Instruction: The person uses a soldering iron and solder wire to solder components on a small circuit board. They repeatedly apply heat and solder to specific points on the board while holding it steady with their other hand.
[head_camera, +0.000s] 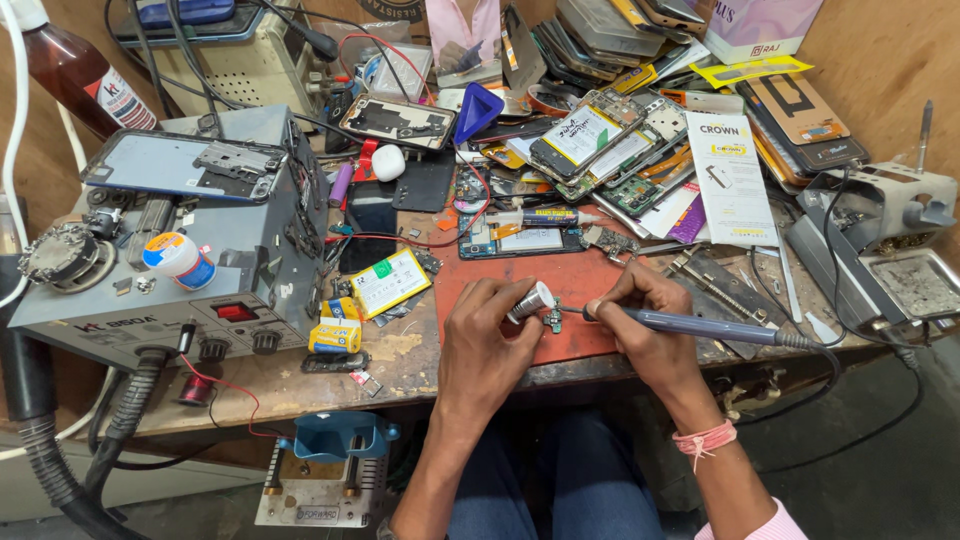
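Far left I've got the grey rework station (150, 300) w/ its hose hanging off the front edge; a phone back panel (185, 165) lies flat on top. Just right of it, a yellow battery (388, 283) lying flat, tilted, near the mat's left edge.

Left hand (490, 340) rests on the red mat (590, 280), fingers closed on a small solder spool (532, 300), spool axis pointing up-right twd the iron tip. Just beside it, the small circuit board (553, 321) sits on the mat near the bench's front edge; too small to tell which way it faces.

Right hand (645, 325) wrapped pen-style round the soldering iron (690, 325). Iron's long axis runs nearly horizontal, slight down-tilt to the right; tip points left at the board, cord end points right and drops off the bench edge.

Room: bare mat btwn the hands and the opened phone (520, 240) behind them. Further back and right it's crowded, a pile of phone parts (600, 130) and a white leaflet (735, 180). Metal stand (880, 230) at far right.
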